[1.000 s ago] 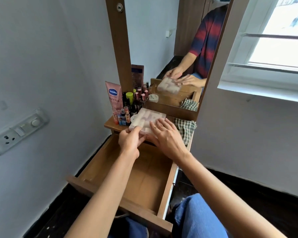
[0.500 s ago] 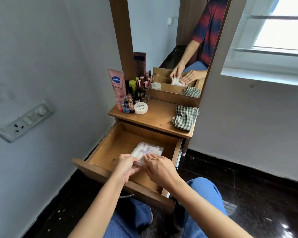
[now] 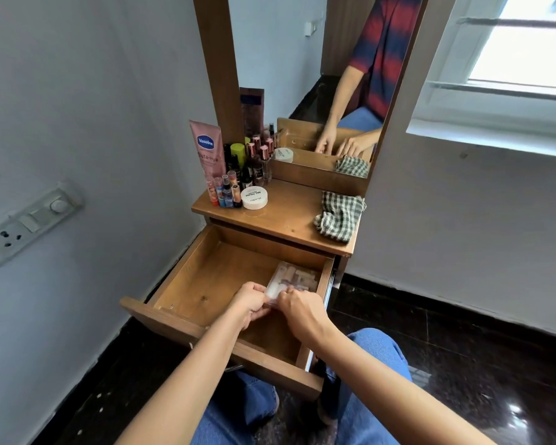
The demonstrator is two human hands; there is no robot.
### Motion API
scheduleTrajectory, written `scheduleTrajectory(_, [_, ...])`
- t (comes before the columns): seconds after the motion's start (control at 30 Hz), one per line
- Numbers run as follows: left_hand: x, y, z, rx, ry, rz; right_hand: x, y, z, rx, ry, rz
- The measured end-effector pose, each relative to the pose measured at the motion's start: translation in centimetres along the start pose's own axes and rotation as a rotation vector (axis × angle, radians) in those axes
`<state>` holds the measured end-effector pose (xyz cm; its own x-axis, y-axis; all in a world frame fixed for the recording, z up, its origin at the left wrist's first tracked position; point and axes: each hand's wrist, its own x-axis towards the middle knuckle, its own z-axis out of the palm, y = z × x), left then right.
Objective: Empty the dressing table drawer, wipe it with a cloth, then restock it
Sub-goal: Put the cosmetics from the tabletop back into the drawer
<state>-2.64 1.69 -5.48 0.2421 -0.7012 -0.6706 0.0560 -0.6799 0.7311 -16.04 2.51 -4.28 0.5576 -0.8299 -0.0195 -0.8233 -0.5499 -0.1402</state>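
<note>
The wooden drawer (image 3: 187, 277) of the dressing table is pulled out, its floor mostly bare. A clear plastic box (image 3: 297, 279) of small pinkish items lies in the drawer's right rear corner. My left hand (image 3: 251, 301) and my right hand (image 3: 300, 311) both grip the box's near edge. A green checked cloth (image 3: 339, 215) lies crumpled on the right of the tabletop (image 3: 286, 220). A pink Vaseline tube (image 3: 206, 149), a white round jar (image 3: 254, 198) and several small bottles (image 3: 227, 192) stand at the tabletop's left.
A mirror (image 3: 318, 75) rises behind the tabletop and reflects my arms. A switch and socket plate (image 3: 29, 220) is on the left wall. A window (image 3: 511, 59) is at the upper right. My knees in blue jeans sit under the drawer, over a dark glossy floor (image 3: 479, 364).
The plastic box came off the tabletop, down into the drawer, and both hands have slid it toward the right rear corner. The camera view tilted downward.
</note>
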Motion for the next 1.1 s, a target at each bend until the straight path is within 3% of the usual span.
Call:
scheduleTrajectory(0.37, [0.5, 1.2, 0.9, 0.511, 0.097, 0.115, 1.3, -0.2, -0.5, 0.015, -0.086, 0.198])
scheduleTrajectory(0.53, [0.0, 0.9, 0.3, 0.582, 0.101, 0.179, 1.6, -0.6, -1.0, -0.015, -0.144, 0.162])
scheduleTrajectory(0.73, [-0.4, 0.9, -1.8, 0.473, 0.126, 0.278, 3.1, -0.2, -3.8, 0.035, -0.301, 0.153])
scheduleTrajectory(0.97, [-0.3, 6.4, -6.0, 0.107, 0.36, 0.457, 9.3, -0.8, -7.9, 0.406, 0.148, 0.129])
scheduleTrajectory(1.1, [0.9, 10.2, -8.9, 0.158, 0.551, 0.621, 13.1, -1.5, -10.2, 0.517, 0.353, 0.1])
